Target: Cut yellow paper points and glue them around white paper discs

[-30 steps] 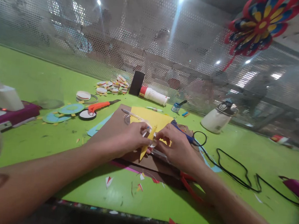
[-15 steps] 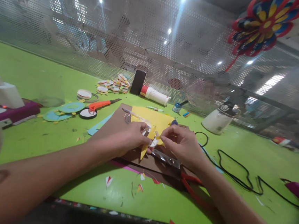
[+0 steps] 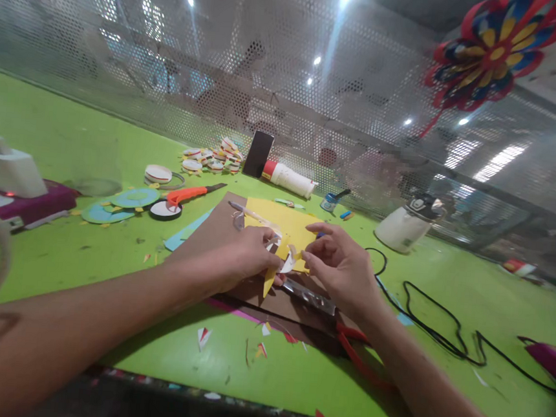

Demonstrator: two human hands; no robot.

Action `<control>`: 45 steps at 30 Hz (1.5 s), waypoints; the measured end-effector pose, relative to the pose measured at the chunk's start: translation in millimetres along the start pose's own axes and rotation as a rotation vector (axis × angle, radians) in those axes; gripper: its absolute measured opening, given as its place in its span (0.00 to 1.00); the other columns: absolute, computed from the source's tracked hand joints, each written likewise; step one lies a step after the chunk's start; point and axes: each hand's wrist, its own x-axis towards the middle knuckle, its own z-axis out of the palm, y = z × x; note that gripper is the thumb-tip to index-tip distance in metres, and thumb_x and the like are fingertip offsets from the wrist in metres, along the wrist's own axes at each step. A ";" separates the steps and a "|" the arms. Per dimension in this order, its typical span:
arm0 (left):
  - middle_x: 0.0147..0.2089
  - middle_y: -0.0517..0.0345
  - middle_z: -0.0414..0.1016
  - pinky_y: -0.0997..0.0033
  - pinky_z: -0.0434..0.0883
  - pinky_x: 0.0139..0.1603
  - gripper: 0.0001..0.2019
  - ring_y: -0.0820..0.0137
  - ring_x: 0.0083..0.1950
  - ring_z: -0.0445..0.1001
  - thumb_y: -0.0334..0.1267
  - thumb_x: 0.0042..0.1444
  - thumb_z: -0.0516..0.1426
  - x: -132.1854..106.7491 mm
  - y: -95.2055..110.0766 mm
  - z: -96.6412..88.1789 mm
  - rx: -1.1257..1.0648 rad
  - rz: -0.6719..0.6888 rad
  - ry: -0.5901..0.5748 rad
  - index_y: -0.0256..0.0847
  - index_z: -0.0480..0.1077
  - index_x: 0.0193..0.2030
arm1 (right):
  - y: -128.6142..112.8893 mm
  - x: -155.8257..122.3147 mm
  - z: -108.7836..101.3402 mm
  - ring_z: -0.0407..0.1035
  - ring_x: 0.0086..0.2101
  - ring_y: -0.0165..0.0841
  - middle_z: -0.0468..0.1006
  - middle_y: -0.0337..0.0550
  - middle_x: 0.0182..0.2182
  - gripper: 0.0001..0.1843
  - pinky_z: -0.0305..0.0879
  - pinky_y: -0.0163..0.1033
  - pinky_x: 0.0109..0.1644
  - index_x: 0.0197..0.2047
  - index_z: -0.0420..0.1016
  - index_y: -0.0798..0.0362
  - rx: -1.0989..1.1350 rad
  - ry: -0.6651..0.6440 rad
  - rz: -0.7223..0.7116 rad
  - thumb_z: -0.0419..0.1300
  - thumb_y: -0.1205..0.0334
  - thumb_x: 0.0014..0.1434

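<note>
My left hand [image 3: 240, 257] is closed on a small white paper disc with yellow paper points [image 3: 272, 274], held just above a brown card sheet [image 3: 218, 229]. My right hand [image 3: 341, 266] is beside it on the right, thumb and forefinger pinching the disc's edge, the other fingers loosely raised. A yellow paper sheet [image 3: 281, 220] lies on the brown card behind both hands. Scissors with red handles [image 3: 318, 303] lie under my right wrist.
An orange-handled craft knife [image 3: 189, 195], blue and white paper discs [image 3: 127, 202] and a pile of finished discs [image 3: 212, 157] lie to the left. Behind are a glue bottle [image 3: 288, 178], a black phone [image 3: 257, 153], and a white jar [image 3: 405, 226]. A black cable [image 3: 434, 313] runs right.
My right hand has let go of the blue-handled tool it held a second ago and come back to pinch the disc. The left hand has barely moved.
</note>
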 end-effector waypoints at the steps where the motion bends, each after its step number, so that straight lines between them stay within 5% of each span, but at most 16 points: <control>1: 0.24 0.57 0.75 0.69 0.71 0.26 0.17 0.66 0.24 0.75 0.26 0.42 0.59 0.5 -0.9 -0.3 0.001 0.006 -0.002 0.39 0.67 0.41 | 0.6 -0.1 0.3 0.65 0.24 0.29 0.72 0.35 0.24 0.22 0.62 0.36 0.28 0.51 0.66 0.55 -0.007 -0.001 -0.004 0.60 0.65 0.52; 7: 0.22 0.60 0.72 0.73 0.68 0.24 0.15 0.67 0.24 0.74 0.29 0.41 0.60 3.9 -6.4 -1.3 0.081 0.006 0.031 0.41 0.67 0.39 | -0.3 -2.2 8.0 0.68 0.26 0.30 0.71 0.34 0.26 0.34 0.67 0.39 0.34 0.64 0.56 0.50 -0.164 0.097 -0.151 0.57 0.69 0.54; 15: 0.21 0.63 0.68 0.73 0.66 0.20 0.11 0.69 0.20 0.70 0.27 0.40 0.57 -0.5 -0.8 4.1 0.145 0.058 0.073 0.41 0.63 0.31 | 0.4 -7.2 17.4 0.66 0.27 0.33 0.71 0.37 0.27 0.35 0.69 0.42 0.34 0.67 0.50 0.47 -0.529 0.201 -0.384 0.54 0.70 0.58; 24: 0.23 0.62 0.68 0.66 0.71 0.24 0.11 0.64 0.23 0.74 0.30 0.41 0.57 3.7 -9.6 5.3 0.042 0.080 0.024 0.43 0.63 0.33 | 1.5 -8.8 18.1 0.68 0.27 0.34 0.72 0.37 0.29 0.37 0.70 0.43 0.36 0.68 0.49 0.48 -0.550 0.170 -0.373 0.54 0.72 0.57; 45: 0.26 0.57 0.73 0.65 0.74 0.24 0.12 0.60 0.27 0.78 0.28 0.44 0.57 5.4 -9.8 6.9 0.099 0.077 0.030 0.42 0.63 0.36 | 3.9 -7.4 14.8 0.68 0.27 0.32 0.73 0.37 0.28 0.33 0.67 0.40 0.35 0.65 0.55 0.50 -0.590 0.148 -0.358 0.55 0.72 0.57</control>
